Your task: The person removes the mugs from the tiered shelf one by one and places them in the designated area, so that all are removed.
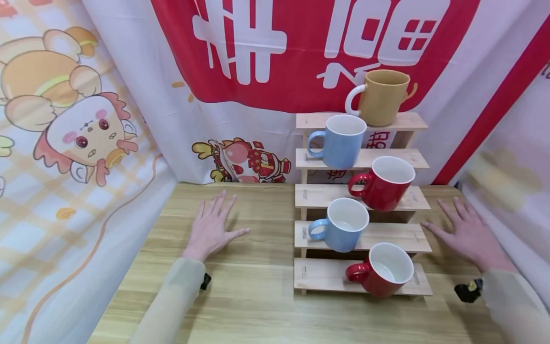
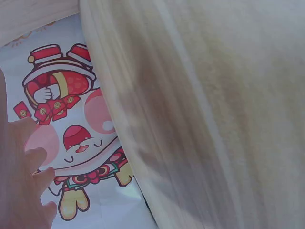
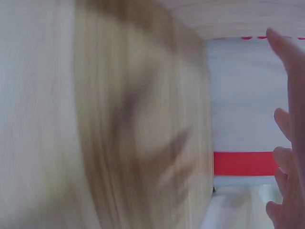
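Note:
My left hand (image 1: 211,229) is spread palm down over the wooden table, left of a stepped wooden rack (image 1: 318,282). On the rack's other side, my right hand (image 1: 466,234) spreads its fingers, thumb toward the rack; neither hand holds anything. Each rack step bears one mug, handle to the left. From the top down come a tan mug (image 1: 384,100) with a white handle, a light blue mug (image 1: 341,148), a red mug (image 1: 384,188), another light blue mug (image 1: 343,229) and another red mug (image 1: 384,274). Both wrist views show fingers and their shadows on the wood.
The wood-grain table (image 1: 240,296) meets a white cloth backdrop (image 1: 142,57) with red and cartoon prints behind and at the sides. A cartoon figure (image 1: 247,161) is printed just above the table's back edge. Dark devices (image 1: 469,290) sit at the wrists.

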The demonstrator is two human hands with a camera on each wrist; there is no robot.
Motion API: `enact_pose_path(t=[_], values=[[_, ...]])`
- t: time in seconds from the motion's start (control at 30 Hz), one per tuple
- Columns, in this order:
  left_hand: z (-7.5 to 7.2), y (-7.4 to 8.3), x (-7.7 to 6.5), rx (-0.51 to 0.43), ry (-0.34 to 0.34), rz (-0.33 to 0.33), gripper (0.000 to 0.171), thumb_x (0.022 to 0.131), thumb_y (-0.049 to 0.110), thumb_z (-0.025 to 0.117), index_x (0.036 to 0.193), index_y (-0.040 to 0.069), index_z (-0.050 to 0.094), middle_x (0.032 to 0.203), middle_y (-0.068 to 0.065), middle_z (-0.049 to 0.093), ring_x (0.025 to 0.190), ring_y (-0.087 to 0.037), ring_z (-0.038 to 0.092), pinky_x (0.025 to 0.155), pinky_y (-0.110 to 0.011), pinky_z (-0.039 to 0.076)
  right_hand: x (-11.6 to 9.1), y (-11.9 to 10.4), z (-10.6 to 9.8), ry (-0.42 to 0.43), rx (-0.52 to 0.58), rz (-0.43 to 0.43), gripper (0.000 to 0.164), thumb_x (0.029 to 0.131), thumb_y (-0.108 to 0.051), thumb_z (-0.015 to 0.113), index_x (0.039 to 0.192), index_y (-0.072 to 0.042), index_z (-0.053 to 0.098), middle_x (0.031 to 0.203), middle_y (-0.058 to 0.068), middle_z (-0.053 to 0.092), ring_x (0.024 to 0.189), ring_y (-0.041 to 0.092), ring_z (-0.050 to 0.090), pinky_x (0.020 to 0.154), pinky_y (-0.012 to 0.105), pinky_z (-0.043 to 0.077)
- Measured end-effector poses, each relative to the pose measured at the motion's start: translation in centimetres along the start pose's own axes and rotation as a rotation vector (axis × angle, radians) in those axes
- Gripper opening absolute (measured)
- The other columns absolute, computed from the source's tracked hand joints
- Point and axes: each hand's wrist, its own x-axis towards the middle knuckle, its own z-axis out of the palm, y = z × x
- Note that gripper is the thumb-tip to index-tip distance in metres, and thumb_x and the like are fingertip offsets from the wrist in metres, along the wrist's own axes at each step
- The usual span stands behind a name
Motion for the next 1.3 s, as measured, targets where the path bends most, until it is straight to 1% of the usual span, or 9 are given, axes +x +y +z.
enact_pose_path(t=[0.2,0.37,0.43,0.53,0.67,0.93,1.13,1.2,1.3], values=[[-0.8,0.0,0.4,-0.091,0.007,-0.026,0.107,0.087,0.087,0.039,0.164,0.022,0.004,0.168,-0.009,-0.002,0.153,-0.033,0.004,0.121,-0.051,-0.009,0.2,-1.2,-1.2,0.015,0.266,0.074,0.086,0.102,-0.049,0.057,0.16,0.0,0.018,0.164,0.03,-0.005,0.148,0.054,-0.003,0.107,0.081,0.007],[-2.0,0.5,1.0,-0.256,0.059,-0.072,0.105,0.09,0.081,0.047,0.165,0.017,0.009,0.169,-0.008,0.005,0.154,-0.031,0.009,0.123,-0.05,-0.003,-0.1,-2.8,-3.1,-0.016,0.483,0.178,0.076,0.105,-0.048,0.052,0.159,0.0,0.028,0.16,0.034,0.021,0.141,0.057,0.023,0.107,0.069,0.032],[-2.5,0.9,1.1,-0.346,0.074,-0.105,0.103,0.09,0.079,0.05,0.165,0.018,0.012,0.169,-0.005,0.007,0.153,-0.03,0.01,0.123,-0.052,0.0,-0.3,-3.3,-3.7,-0.024,0.54,0.204,0.072,0.105,-0.049,0.052,0.158,-0.003,0.033,0.156,0.025,0.038,0.139,0.039,0.039,0.101,0.044,0.045],[-3.4,1.8,1.2,-0.51,0.103,-0.157,0.099,0.089,0.077,0.055,0.164,0.026,0.015,0.169,-0.001,0.012,0.153,-0.031,0.015,0.12,-0.062,0.01,-1.0,-3.9,-4.2,-0.018,0.669,0.204,0.063,0.106,-0.042,0.055,0.155,-0.005,0.042,0.142,-0.003,0.058,0.124,0.007,0.052,0.086,0.014,0.044],[-4.7,3.4,1.5,-0.719,0.162,-0.229,0.09,0.086,0.072,0.065,0.16,0.044,0.021,0.167,0.003,0.022,0.15,-0.031,0.023,0.113,-0.073,0.021,-2.0,-4.8,-4.0,-0.034,0.821,0.166,0.048,0.105,-0.03,0.06,0.146,-0.006,0.054,0.122,-0.022,0.066,0.106,-0.008,0.06,0.083,0.009,0.049],[-7.5,7.0,3.0,-0.951,0.3,-0.198,0.084,0.081,0.061,0.079,0.153,0.043,0.04,0.157,0.014,0.038,0.146,-0.02,0.032,0.116,-0.066,0.023,-2.9,-5.9,-2.0,-0.151,0.703,0.23,0.06,0.101,-0.045,0.062,0.146,-0.006,0.053,0.128,-0.014,0.063,0.108,-0.01,0.051,0.08,0.014,0.047],[-9.2,9.6,4.4,-0.994,0.354,-0.113,0.081,0.08,0.058,0.082,0.15,0.046,0.043,0.154,0.018,0.043,0.142,-0.009,0.036,0.116,-0.061,0.026,-3.0,-7.0,-1.0,-0.192,0.672,0.279,0.076,0.1,-0.05,0.062,0.15,0.003,0.043,0.146,0.024,0.05,0.125,0.022,0.05,0.094,0.038,0.047],[-9.9,10.4,5.0,-1.007,0.37,-0.087,0.078,0.08,0.057,0.082,0.149,0.047,0.045,0.151,0.02,0.045,0.139,-0.005,0.038,0.115,-0.057,0.03,-3.0,-7.3,-0.7,-0.186,0.674,0.279,0.079,0.1,-0.05,0.063,0.15,0.007,0.041,0.147,0.028,0.048,0.126,0.027,0.05,0.093,0.034,0.048],[-11.0,11.4,5.9,-1.029,0.382,-0.044,0.077,0.08,0.057,0.082,0.148,0.045,0.048,0.148,0.021,0.048,0.136,-0.002,0.041,0.111,-0.05,0.038,-3.2,-7.3,-0.1,-0.158,0.675,0.27,0.078,0.1,-0.047,0.064,0.149,0.009,0.041,0.145,0.028,0.05,0.115,0.008,0.053,0.081,0.016,0.047]])
